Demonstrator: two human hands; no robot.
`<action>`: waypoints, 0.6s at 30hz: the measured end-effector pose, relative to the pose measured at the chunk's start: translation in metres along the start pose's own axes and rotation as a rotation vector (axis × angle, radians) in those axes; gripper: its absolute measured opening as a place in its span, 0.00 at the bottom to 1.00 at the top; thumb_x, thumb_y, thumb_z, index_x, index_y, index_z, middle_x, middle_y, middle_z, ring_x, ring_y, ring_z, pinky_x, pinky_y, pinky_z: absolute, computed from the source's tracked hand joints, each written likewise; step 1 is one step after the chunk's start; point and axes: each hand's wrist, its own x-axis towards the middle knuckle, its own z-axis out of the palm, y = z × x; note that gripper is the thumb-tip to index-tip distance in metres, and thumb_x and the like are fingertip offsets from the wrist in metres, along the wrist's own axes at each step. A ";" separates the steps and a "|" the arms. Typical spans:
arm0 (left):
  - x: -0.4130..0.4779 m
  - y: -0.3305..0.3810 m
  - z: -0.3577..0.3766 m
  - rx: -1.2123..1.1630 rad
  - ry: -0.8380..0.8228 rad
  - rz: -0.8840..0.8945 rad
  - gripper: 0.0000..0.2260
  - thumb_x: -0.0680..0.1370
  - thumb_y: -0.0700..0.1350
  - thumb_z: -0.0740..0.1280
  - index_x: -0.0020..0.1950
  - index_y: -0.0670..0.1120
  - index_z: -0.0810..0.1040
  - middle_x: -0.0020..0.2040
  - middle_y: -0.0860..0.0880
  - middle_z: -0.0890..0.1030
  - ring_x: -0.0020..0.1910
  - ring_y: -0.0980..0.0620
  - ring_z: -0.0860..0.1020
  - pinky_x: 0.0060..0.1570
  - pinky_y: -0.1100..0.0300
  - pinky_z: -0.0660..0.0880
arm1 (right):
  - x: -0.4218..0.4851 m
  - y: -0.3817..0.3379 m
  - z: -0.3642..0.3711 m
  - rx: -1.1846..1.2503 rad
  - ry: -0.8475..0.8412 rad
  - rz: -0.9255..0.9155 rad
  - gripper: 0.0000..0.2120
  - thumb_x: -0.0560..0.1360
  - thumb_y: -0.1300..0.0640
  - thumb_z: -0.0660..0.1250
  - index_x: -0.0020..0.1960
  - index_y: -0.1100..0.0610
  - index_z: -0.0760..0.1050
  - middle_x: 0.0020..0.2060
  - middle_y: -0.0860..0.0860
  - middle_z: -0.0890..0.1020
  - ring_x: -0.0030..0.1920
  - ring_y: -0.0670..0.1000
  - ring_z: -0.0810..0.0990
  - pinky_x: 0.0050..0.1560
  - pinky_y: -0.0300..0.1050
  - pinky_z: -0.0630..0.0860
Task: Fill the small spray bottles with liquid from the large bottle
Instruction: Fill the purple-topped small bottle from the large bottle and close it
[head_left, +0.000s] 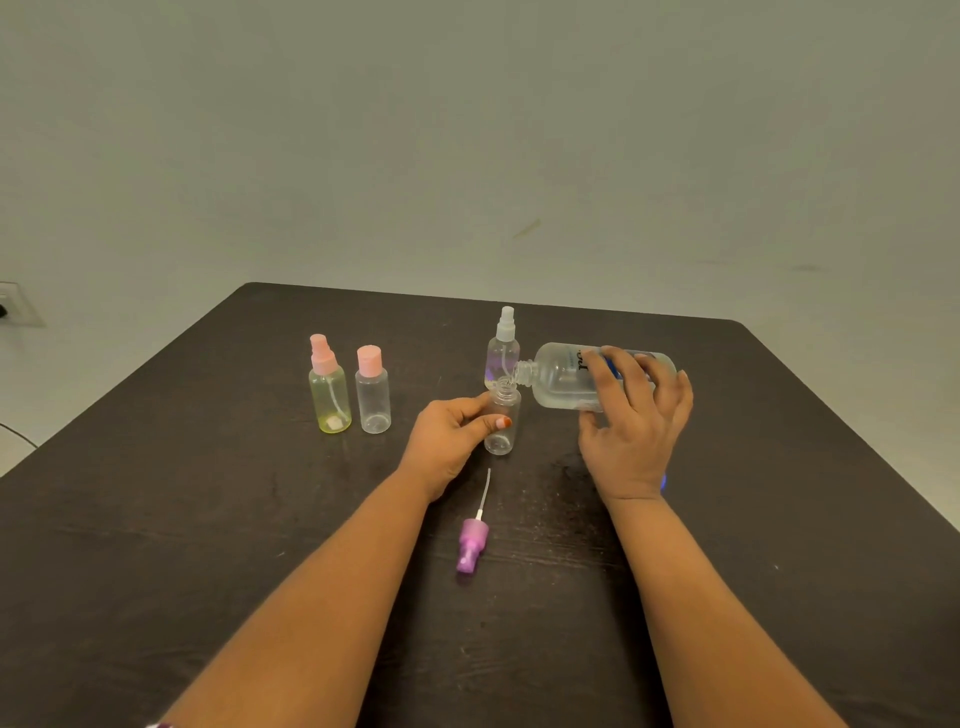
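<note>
My right hand (636, 415) grips the large clear bottle (561, 376), tipped on its side with its open neck just over the mouth of a small clear uncapped bottle (501, 421). My left hand (452, 434) holds that small bottle upright on the dark table (208, 519). Its purple spray cap (471, 545) with a dip tube lies on the table in front of me. Behind the small bottle stands a clear spray bottle with a white sprayer (503, 345).
To the left stand a yellowish bottle with a pink sprayer (328, 389) and a clear bottle with a pink cap (372, 392). The table's far edge meets a plain wall. A wall socket (15, 304) and a cable are at far left.
</note>
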 end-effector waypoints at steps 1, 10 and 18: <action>0.000 0.000 0.000 -0.003 0.001 -0.004 0.17 0.74 0.41 0.70 0.62 0.43 0.77 0.59 0.49 0.81 0.60 0.56 0.76 0.67 0.53 0.69 | 0.000 0.000 0.000 -0.002 0.001 -0.001 0.29 0.62 0.66 0.69 0.62 0.50 0.73 0.57 0.50 0.79 0.61 0.54 0.69 0.65 0.65 0.62; 0.000 0.000 0.001 -0.047 -0.006 -0.008 0.15 0.73 0.40 0.70 0.60 0.44 0.79 0.59 0.50 0.80 0.60 0.57 0.76 0.67 0.52 0.69 | 0.000 0.000 0.001 -0.021 0.043 -0.013 0.29 0.62 0.66 0.69 0.61 0.50 0.72 0.57 0.50 0.79 0.60 0.55 0.70 0.65 0.65 0.61; 0.002 -0.001 0.000 -0.080 -0.016 -0.024 0.12 0.73 0.39 0.70 0.56 0.44 0.81 0.61 0.50 0.79 0.62 0.56 0.76 0.68 0.51 0.68 | 0.000 0.000 0.001 -0.022 0.043 -0.015 0.29 0.63 0.66 0.68 0.62 0.50 0.72 0.57 0.50 0.78 0.60 0.55 0.69 0.65 0.65 0.61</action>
